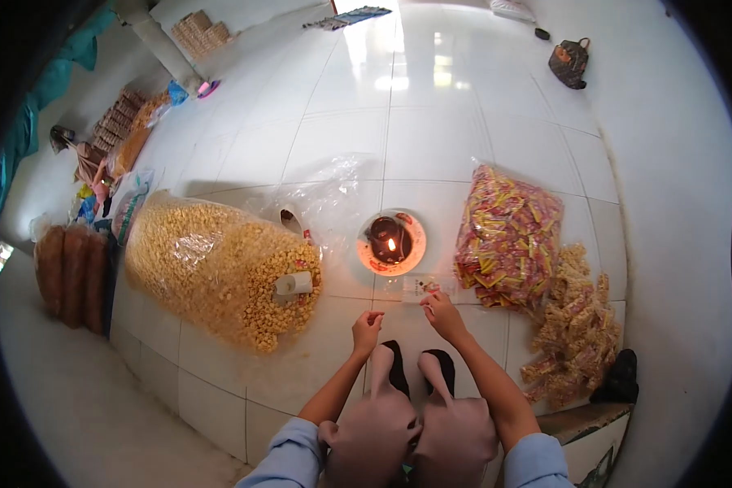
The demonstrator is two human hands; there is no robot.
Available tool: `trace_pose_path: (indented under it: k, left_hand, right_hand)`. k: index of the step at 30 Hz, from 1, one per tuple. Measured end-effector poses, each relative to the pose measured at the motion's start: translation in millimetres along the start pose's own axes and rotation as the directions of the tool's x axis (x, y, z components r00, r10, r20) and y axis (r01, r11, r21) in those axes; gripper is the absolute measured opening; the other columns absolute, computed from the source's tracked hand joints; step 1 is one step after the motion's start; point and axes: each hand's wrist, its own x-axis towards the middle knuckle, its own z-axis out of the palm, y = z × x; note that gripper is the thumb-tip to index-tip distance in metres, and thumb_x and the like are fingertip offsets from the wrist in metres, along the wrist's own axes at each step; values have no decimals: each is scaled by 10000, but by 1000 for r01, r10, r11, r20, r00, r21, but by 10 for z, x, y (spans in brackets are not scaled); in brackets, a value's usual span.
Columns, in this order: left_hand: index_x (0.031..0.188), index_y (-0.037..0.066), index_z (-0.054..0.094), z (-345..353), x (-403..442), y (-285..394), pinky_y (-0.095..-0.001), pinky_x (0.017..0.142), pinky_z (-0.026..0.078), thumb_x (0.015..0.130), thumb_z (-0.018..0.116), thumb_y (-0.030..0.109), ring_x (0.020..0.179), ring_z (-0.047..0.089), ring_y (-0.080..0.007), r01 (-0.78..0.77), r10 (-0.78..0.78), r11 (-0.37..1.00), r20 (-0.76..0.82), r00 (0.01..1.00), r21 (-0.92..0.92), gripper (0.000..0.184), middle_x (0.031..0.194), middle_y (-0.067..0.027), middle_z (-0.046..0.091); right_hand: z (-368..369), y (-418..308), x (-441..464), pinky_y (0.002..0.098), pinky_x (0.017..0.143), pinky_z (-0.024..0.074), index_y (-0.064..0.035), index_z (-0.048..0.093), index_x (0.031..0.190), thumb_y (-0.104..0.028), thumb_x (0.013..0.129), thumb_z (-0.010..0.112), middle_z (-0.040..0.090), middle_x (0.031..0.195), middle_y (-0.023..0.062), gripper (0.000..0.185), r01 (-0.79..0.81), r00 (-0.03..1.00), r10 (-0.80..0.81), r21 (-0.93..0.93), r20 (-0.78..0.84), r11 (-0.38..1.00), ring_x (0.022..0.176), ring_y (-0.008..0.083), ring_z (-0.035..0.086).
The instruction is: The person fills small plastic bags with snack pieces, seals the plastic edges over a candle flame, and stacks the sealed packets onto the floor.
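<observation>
My right hand (pixel 441 315) reaches forward with its fingers pinched at the edge of a clear printed plastic packet (pixel 419 287) on the floor. My left hand (pixel 368 332) hovers to its left, thumb and fingers drawn together; whatever it may hold is too small to make out. Just beyond both hands stands an orange-rimmed plate (pixel 416 247) with a small burning flame (pixel 392 244) in its dark middle. On the left lies a big clear bag of yellow puffed snacks (pixel 211 260), its mouth towards me, with a white cup (pixel 294 283) resting among them.
A large bag of small red-and-yellow sachets (pixel 508 236) stands on the right, beside a heap of filled snack packets (pixel 573 333). Crumpled clear plastic (pixel 333 199) lies behind the snack bag. Brown sacks (pixel 71 272) lean at the far left. A patterned bag (pixel 569 63) sits by the right wall.
</observation>
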Motion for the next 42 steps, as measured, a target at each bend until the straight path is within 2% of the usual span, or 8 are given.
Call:
trace_pose_path:
  k: [3,5,12,14,23,26,32,42]
  left_hand:
    - [904,12,607,73,321,-365,-248,644,490,826,512,61,759,617,-136,-17,11,987,-36,999,-159,133,797,-68,636]
    - [964,-6,584,128,557,-398,-251,662,503,842,476,18,800,607,-147,-159,162,987,-79,984,35,164,868,-85,627]
    - [967,6,603,397,1057,-481,-238,586,500,799,569,54,673,622,-129,189,-87,904,268,959,-384,178,783,-84,636]
    - [920,30,634,434,1061,-357,-224,522,479,765,636,131,569,598,-102,-46,59,998,280,958,-50,184,690,-66,630]
    - [814,51,657,551,1166,-390,-236,473,441,732,686,291,496,538,-88,179,-133,973,283,950,-144,255,597,-56,601]
    - [773,58,651,558,1149,-380,-259,474,440,707,706,337,494,540,-106,0,0,1000,244,970,-1,292,603,-64,607]
    - [740,57,642,704,992,-372,-298,532,450,642,744,270,532,570,-170,-220,225,957,-5,974,191,256,600,-95,600]
    - [788,54,641,500,973,-124,-335,566,457,752,615,171,600,602,-232,-52,77,963,-84,994,265,125,664,-121,620]
  right_hand:
    - [388,185,189,367,791,400,-53,543,904,-62,716,607,502,910,128,198,16,998,-11,-77,62,997,920,298,492]
    - [559,317,295,375,791,398,-55,530,923,-69,697,634,491,921,130,249,22,996,-12,-119,86,993,924,301,488]
    - [834,748,410,357,740,410,-64,520,825,-52,609,717,463,892,103,293,-108,991,120,-163,67,981,832,268,475]
    - [812,789,390,349,729,413,-66,522,802,-45,596,727,458,885,96,291,-108,990,118,-125,79,986,815,256,473]
    - [795,838,512,336,710,418,-57,526,785,-32,603,721,445,846,88,267,-73,993,78,-57,83,996,789,234,474]
    - [768,842,517,361,751,404,-50,517,782,-32,625,700,445,849,87,242,-70,991,66,27,113,997,806,245,467]
    - [692,534,272,408,930,323,-61,480,957,-36,675,635,432,1024,116,322,89,994,-72,-236,78,968,989,303,418]
    - [629,676,438,421,952,334,-64,477,1034,45,684,511,437,1134,110,368,197,980,-173,-339,99,920,1131,300,377]
